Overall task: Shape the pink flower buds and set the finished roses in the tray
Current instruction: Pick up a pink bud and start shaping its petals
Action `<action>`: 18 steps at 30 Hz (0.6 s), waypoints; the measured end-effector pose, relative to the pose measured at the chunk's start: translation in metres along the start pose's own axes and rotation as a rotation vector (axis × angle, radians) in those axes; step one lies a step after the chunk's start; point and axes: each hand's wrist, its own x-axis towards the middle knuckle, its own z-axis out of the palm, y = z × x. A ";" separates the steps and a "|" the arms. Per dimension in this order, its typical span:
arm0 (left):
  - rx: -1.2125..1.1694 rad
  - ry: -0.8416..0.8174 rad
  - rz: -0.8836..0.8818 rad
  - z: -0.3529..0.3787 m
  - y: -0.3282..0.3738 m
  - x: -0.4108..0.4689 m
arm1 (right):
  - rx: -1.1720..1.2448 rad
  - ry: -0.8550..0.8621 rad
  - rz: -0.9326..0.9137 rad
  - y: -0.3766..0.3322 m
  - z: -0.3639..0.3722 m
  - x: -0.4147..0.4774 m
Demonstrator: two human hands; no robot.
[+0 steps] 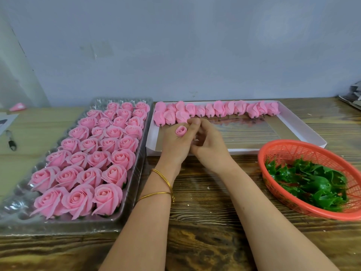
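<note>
left hand grips one pink bud in curled fingers over the near left corner of the white box, right hand pressed against it, fingers curled; can't tell if it pinches the bud. more buds line the box's far edge. finished roses fill the clear tray at left; red basket of green leaf pieces at right.

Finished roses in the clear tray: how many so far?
30 finished roses, all in the clear tray on the left: three in the farthest row, four in each of six middle rows, three in the nearest row. None looks hidden. The left hand holds a bud.
</note>
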 end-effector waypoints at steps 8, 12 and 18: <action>-0.051 0.033 -0.025 0.002 -0.001 0.001 | -0.021 -0.011 -0.019 -0.001 0.001 -0.001; -0.087 0.090 -0.074 0.003 -0.002 0.004 | -0.042 0.012 -0.024 -0.001 0.002 -0.001; -0.063 0.038 -0.067 0.003 0.001 0.000 | -0.071 0.040 -0.024 0.000 0.002 -0.001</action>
